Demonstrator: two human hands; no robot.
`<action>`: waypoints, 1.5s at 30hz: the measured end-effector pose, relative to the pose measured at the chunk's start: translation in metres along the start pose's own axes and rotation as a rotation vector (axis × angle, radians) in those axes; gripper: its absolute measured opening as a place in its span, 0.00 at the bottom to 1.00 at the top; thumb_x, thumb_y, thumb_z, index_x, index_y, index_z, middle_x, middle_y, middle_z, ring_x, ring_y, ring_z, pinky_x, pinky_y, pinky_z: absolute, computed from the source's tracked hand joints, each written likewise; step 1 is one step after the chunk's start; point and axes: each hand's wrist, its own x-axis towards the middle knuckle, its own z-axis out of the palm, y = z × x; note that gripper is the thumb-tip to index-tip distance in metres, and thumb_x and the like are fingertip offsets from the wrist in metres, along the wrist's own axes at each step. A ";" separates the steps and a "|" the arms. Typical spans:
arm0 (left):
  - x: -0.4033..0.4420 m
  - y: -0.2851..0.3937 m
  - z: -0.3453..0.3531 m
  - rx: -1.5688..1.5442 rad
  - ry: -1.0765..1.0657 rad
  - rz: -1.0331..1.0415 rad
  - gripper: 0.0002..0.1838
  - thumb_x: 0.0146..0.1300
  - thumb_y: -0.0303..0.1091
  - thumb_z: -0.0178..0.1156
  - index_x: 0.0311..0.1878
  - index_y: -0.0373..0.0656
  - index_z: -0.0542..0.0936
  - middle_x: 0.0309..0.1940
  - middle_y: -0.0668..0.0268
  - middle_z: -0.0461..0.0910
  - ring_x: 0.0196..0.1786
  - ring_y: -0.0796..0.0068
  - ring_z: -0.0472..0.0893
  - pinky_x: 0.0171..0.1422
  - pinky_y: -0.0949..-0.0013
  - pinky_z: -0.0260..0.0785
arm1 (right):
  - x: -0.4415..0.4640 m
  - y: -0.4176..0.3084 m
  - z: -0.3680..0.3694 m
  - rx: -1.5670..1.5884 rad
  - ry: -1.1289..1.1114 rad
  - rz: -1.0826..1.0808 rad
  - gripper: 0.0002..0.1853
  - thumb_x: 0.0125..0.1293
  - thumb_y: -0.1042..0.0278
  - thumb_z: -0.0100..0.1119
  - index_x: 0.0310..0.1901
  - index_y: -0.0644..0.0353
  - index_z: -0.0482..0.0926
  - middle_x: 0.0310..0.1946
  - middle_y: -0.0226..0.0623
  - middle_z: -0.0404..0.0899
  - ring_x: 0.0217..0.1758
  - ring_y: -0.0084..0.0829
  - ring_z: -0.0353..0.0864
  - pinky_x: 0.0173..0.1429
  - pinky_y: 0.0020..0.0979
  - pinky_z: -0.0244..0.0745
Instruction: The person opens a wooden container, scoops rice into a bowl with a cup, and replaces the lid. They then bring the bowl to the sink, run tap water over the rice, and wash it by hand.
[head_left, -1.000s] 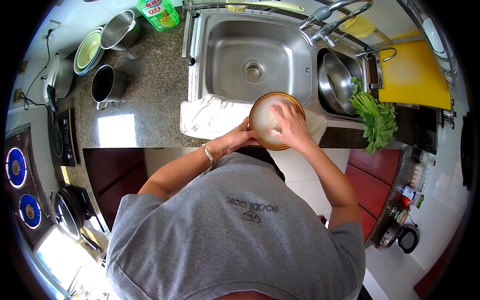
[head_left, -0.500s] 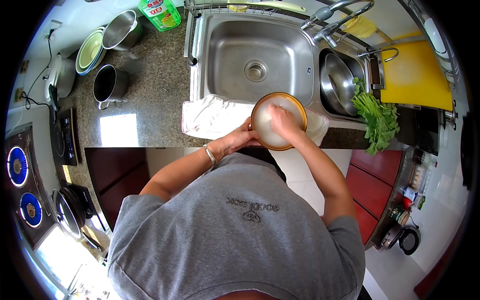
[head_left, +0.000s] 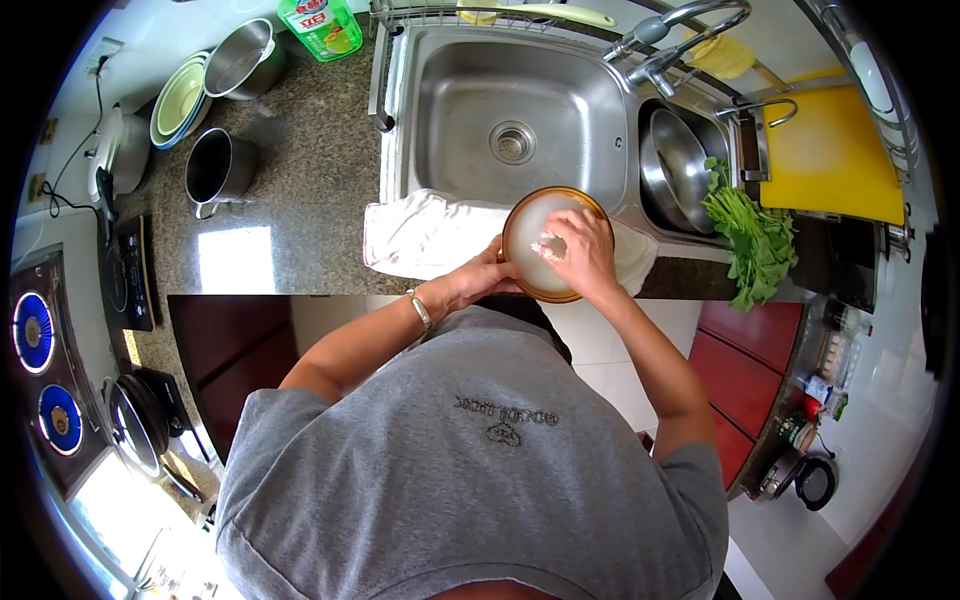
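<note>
A round bowl with an amber-brown rim (head_left: 548, 190) sits at the front edge of the sink, over a white cloth (head_left: 425, 235). Cloudy whitish water (head_left: 524, 222) fills much of it. My left hand (head_left: 480, 278) grips the bowl's left side, thumb near the rim. Over the right half of the bowl is my right hand (head_left: 585, 250), its fingers curled together. White grains that look like rice (head_left: 549, 245) show at its fingertips; how much lies in the palm is hidden.
Behind the bowl is a steel sink (head_left: 440, 150), with a faucet (head_left: 655, 65) at back right. A metal basin (head_left: 665, 150) and leafy greens (head_left: 745, 230) are to the right. A dark mug (head_left: 222, 165), steel pot (head_left: 242, 65) and green detergent bottle (head_left: 322, 28) stand left.
My right hand has turned and lifted out of the cloudy water, shifting slightly right, and white grains now show at its fingers. My left hand stays on the bowl.
</note>
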 end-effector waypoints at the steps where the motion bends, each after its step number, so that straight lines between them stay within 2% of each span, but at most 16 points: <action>1: 0.000 0.000 0.000 0.000 -0.002 0.000 0.39 0.65 0.27 0.54 0.73 0.50 0.44 0.62 0.60 0.62 0.62 0.68 0.69 0.64 0.65 0.69 | -0.001 0.000 0.005 -0.013 0.002 0.023 0.15 0.46 0.59 0.71 0.35 0.55 0.81 0.42 0.33 0.76 0.49 0.35 0.72 0.51 0.38 0.64; 2: 0.001 -0.001 -0.002 0.000 -0.003 -0.007 0.39 0.65 0.27 0.54 0.73 0.50 0.44 0.62 0.60 0.62 0.62 0.68 0.69 0.64 0.64 0.69 | -0.002 -0.001 0.010 -0.025 0.004 0.045 0.18 0.45 0.60 0.71 0.39 0.55 0.81 0.46 0.34 0.74 0.52 0.37 0.71 0.53 0.40 0.63; 6: 0.002 -0.004 -0.005 -0.004 0.002 -0.017 0.38 0.65 0.26 0.53 0.73 0.51 0.45 0.62 0.60 0.62 0.63 0.68 0.69 0.65 0.64 0.69 | 0.001 -0.011 0.027 -0.103 -0.036 0.129 0.25 0.42 0.60 0.73 0.44 0.56 0.78 0.48 0.38 0.71 0.54 0.39 0.69 0.54 0.42 0.62; 8: 0.005 -0.009 -0.009 -0.012 0.005 -0.016 0.37 0.65 0.26 0.53 0.73 0.50 0.46 0.62 0.60 0.62 0.63 0.68 0.69 0.64 0.64 0.69 | 0.005 -0.011 0.031 -0.145 -0.138 0.176 0.28 0.42 0.58 0.72 0.47 0.54 0.74 0.47 0.39 0.68 0.56 0.39 0.67 0.55 0.44 0.61; 14: 0.004 -0.008 -0.007 -0.011 0.016 -0.019 0.38 0.64 0.25 0.52 0.73 0.49 0.45 0.61 0.60 0.63 0.62 0.68 0.69 0.65 0.64 0.69 | 0.015 -0.016 0.030 -0.237 -0.351 0.251 0.30 0.42 0.64 0.71 0.50 0.60 0.71 0.50 0.42 0.68 0.58 0.41 0.67 0.56 0.47 0.63; 18: 0.005 -0.010 -0.009 0.003 0.019 -0.013 0.38 0.64 0.25 0.51 0.73 0.48 0.44 0.61 0.59 0.62 0.61 0.67 0.70 0.65 0.64 0.68 | 0.010 -0.014 0.039 -0.287 -0.307 0.232 0.30 0.42 0.67 0.69 0.50 0.62 0.72 0.54 0.45 0.68 0.60 0.44 0.67 0.59 0.49 0.64; 20: 0.004 -0.008 -0.006 0.006 0.022 -0.011 0.38 0.64 0.25 0.51 0.73 0.48 0.44 0.61 0.58 0.62 0.61 0.67 0.70 0.65 0.64 0.69 | 0.014 -0.017 0.034 -0.280 -0.395 0.254 0.29 0.43 0.67 0.67 0.50 0.64 0.74 0.56 0.47 0.67 0.61 0.45 0.67 0.61 0.49 0.63; 26: 0.005 -0.010 -0.006 0.001 0.022 -0.002 0.38 0.64 0.25 0.52 0.73 0.47 0.43 0.62 0.58 0.61 0.61 0.67 0.70 0.64 0.65 0.70 | 0.008 -0.006 0.047 -0.275 -0.377 0.236 0.25 0.48 0.64 0.65 0.49 0.63 0.75 0.54 0.48 0.68 0.60 0.46 0.68 0.60 0.48 0.64; 33: 0.002 -0.005 -0.002 0.002 0.022 0.040 0.37 0.65 0.28 0.55 0.72 0.48 0.46 0.61 0.56 0.64 0.59 0.65 0.73 0.61 0.65 0.73 | 0.006 -0.003 -0.007 -0.027 -0.326 0.085 0.23 0.52 0.57 0.64 0.50 0.55 0.77 0.53 0.42 0.72 0.58 0.42 0.71 0.56 0.45 0.66; 36: 0.000 -0.002 0.000 0.003 0.003 0.031 0.37 0.66 0.29 0.55 0.72 0.49 0.45 0.62 0.57 0.63 0.61 0.64 0.72 0.61 0.64 0.73 | 0.002 0.003 -0.019 0.058 -0.169 -0.013 0.22 0.56 0.56 0.63 0.52 0.52 0.77 0.54 0.41 0.75 0.59 0.39 0.73 0.57 0.39 0.66; 38: -0.001 0.000 0.002 -0.003 -0.002 0.024 0.37 0.65 0.28 0.54 0.72 0.48 0.46 0.63 0.59 0.62 0.61 0.65 0.71 0.63 0.63 0.71 | 0.003 0.007 -0.025 0.618 -0.301 0.314 0.21 0.66 0.53 0.53 0.54 0.57 0.76 0.57 0.44 0.74 0.61 0.39 0.73 0.60 0.36 0.67; 39: -0.001 0.001 0.003 -0.009 -0.007 0.017 0.36 0.65 0.27 0.53 0.72 0.47 0.47 0.63 0.60 0.62 0.62 0.66 0.70 0.65 0.63 0.69 | 0.003 0.008 -0.029 0.619 -0.299 0.315 0.21 0.66 0.53 0.53 0.54 0.57 0.76 0.57 0.44 0.74 0.61 0.39 0.73 0.60 0.36 0.67; 41: -0.003 0.002 0.005 -0.012 -0.001 0.014 0.36 0.65 0.27 0.53 0.72 0.48 0.47 0.63 0.60 0.62 0.62 0.66 0.70 0.65 0.63 0.68 | 0.004 0.010 -0.034 1.428 -0.271 0.592 0.25 0.74 0.52 0.39 0.57 0.68 0.72 0.58 0.46 0.73 0.61 0.37 0.73 0.66 0.36 0.65; 42: -0.003 0.002 0.006 -0.017 0.007 0.013 0.36 0.65 0.27 0.53 0.72 0.48 0.47 0.63 0.60 0.62 0.62 0.66 0.70 0.65 0.62 0.68 | 0.003 0.011 -0.033 1.429 -0.269 0.593 0.25 0.74 0.52 0.39 0.57 0.68 0.72 0.58 0.46 0.73 0.61 0.37 0.73 0.66 0.36 0.65; 44: -0.002 0.001 0.005 -0.017 0.007 0.012 0.36 0.65 0.26 0.53 0.72 0.48 0.47 0.63 0.60 0.62 0.62 0.66 0.70 0.65 0.63 0.68 | 0.003 0.012 -0.029 1.924 -0.130 0.776 0.30 0.74 0.49 0.35 0.57 0.73 0.70 0.59 0.51 0.71 0.62 0.40 0.72 0.67 0.38 0.65; 45: -0.001 0.001 0.005 -0.018 0.007 0.011 0.36 0.65 0.26 0.53 0.72 0.48 0.47 0.63 0.60 0.62 0.62 0.66 0.70 0.65 0.63 0.68 | 0.003 0.012 -0.028 1.925 -0.130 0.775 0.30 0.74 0.49 0.35 0.57 0.73 0.70 0.59 0.51 0.71 0.62 0.40 0.72 0.67 0.38 0.65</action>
